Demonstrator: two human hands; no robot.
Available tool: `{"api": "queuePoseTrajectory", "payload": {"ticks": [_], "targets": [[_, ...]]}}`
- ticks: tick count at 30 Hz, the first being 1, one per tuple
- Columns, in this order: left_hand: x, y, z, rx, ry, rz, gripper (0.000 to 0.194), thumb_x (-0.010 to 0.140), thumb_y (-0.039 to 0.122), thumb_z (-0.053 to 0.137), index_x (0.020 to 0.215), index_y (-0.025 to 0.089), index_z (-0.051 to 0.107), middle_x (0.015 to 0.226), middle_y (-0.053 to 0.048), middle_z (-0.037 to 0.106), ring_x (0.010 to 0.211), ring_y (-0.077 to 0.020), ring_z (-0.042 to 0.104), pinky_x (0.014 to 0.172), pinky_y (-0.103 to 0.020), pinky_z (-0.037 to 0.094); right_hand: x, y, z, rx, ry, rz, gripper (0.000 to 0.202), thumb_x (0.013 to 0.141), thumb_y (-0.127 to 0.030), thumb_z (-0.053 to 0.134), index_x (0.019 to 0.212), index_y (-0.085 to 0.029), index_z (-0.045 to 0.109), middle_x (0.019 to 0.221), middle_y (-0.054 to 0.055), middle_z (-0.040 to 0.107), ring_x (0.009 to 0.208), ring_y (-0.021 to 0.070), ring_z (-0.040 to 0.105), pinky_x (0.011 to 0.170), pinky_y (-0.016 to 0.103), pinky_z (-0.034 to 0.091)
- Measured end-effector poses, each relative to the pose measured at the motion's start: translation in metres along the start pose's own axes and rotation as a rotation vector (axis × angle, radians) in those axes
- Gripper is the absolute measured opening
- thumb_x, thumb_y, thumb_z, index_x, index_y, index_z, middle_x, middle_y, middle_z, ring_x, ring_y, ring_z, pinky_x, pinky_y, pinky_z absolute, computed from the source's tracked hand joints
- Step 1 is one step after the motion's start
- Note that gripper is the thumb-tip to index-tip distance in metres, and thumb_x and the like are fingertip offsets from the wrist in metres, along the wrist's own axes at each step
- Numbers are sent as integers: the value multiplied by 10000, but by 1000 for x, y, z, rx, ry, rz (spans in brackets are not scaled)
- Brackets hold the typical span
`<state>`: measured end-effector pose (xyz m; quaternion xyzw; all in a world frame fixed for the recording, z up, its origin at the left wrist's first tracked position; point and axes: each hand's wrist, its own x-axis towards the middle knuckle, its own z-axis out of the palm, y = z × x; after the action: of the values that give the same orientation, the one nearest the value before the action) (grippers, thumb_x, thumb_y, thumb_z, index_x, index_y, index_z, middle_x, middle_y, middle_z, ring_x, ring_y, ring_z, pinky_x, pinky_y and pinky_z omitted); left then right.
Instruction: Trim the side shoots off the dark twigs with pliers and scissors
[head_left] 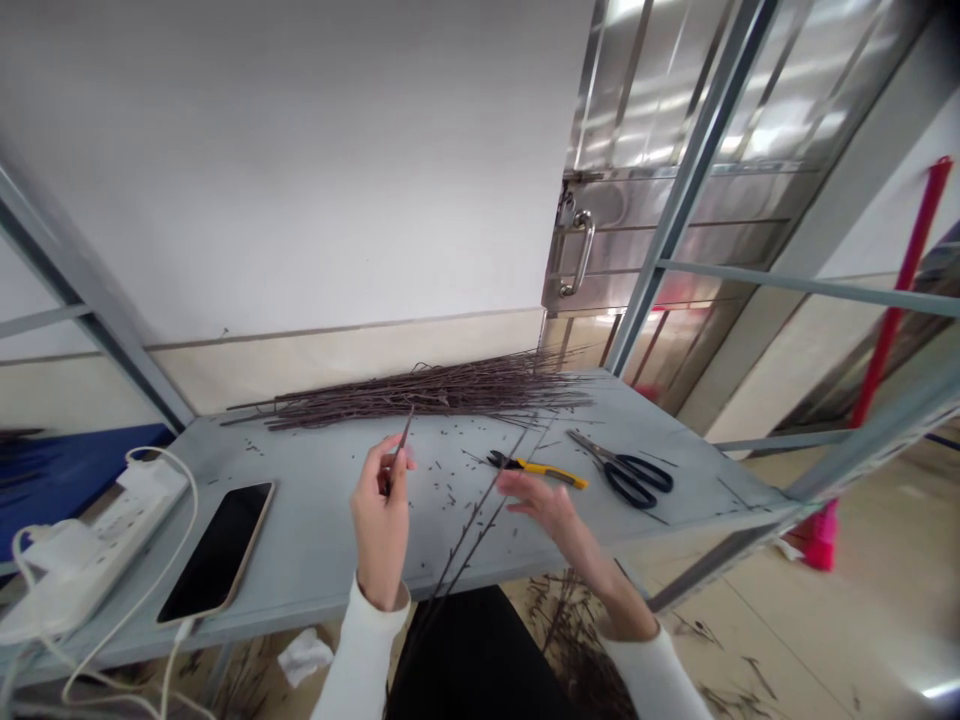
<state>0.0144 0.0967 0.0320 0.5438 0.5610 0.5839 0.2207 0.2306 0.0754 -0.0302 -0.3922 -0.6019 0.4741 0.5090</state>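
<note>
My left hand [382, 485] is closed round a short dark twig [406, 428] whose tip points up. Over the front edge of the grey shelf [307, 520], my right hand [544, 500] has its fingers stretched out beside two long thin twigs [472, 535]. These twigs slant from near my lap up past the fingertips; whether the hand touches them is unclear. Behind the hands lies a long bundle of dark twigs [420, 393] along the wall. Yellow-handled pliers [555, 473] rest just beyond my right hand, with black-handled scissors [630, 475] to their right.
A phone [219, 552] and a white power strip [97, 555] with cables are on the left. Small twig scraps [450, 495] dot the shelf. Metal frame posts [690, 180] rise at the sides. Cut twigs and white tissue [304, 656] lie on the floor.
</note>
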Motion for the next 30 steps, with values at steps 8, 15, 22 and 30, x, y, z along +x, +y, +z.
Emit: {"api": "queuePoseTrajectory", "payload": {"ticks": [8,15,22,30], "targets": [[-6,3,3,-51,-149,10,327,883,407,460,1114,195,552,785,-26,637,666,-145,580,618,-242,449,13,-13,52,42,64,98,406,794,-538,574,913,-157,651,719,43,664,651,173,656,652,326,568],[-12,8,7,-31,-396,4,277,824,386,559,1003,185,628,988,-62,653,639,-127,538,654,-256,460,28,-26,65,-12,-75,83,456,835,-593,462,838,-165,619,769,53,657,630,179,674,616,320,588],[-4,14,5,-85,-506,-12,204,761,349,621,813,167,699,779,-18,622,549,-105,463,547,-227,406,27,-19,72,25,-120,74,424,905,-531,377,956,-179,607,826,63,663,722,189,670,697,340,589],[0,12,12,-165,-573,-180,233,732,379,643,722,146,649,623,4,604,536,-112,463,512,-219,380,25,-16,70,87,-111,113,466,897,-541,393,1118,-188,601,917,71,649,741,180,656,712,336,579]]}}
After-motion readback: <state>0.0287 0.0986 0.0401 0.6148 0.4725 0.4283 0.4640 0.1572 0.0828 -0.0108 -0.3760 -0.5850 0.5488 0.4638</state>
